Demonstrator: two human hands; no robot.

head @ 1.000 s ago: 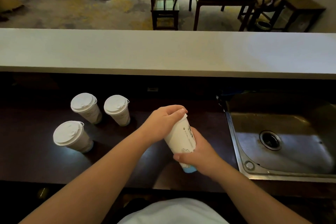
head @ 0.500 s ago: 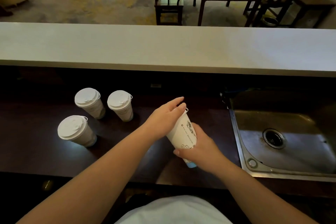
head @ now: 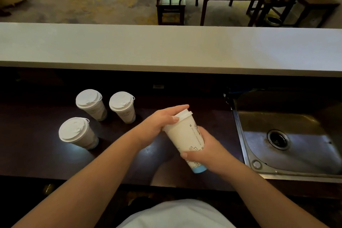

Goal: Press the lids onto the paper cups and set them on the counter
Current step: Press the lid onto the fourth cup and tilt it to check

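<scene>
Paper cup (head: pixel 185 139) held off the dark counter (head: pixel 37 161), tilted with its top leaning away, just left of the sink (head: pixel 288 146). Right hand (head: pixel 205 152) wrapped round the lower half, fingers curled behind and thumb across the front, evidently to brace the body against pressure from above. Left hand (head: pixel 162 120) laid over the lid (head: pixel 183 114), fingers straight and together across the far rim, thumb on the near edge; placement consistent with pressing the rim down. Lid appears on the cup, though full seating all the way round cannot be told from here. Three capped cups (head: pixel 92 103) (head: pixel 123 106) (head: pixel 76 133) standing upright in a cluster to the left, well apart from the hands, likely finished and parked clear of the working spot. Light upper ledge (head: pixel 166 48) beyond, bare where seen. Judged stage: final press on a fourth cup, setting down not yet done.
</scene>
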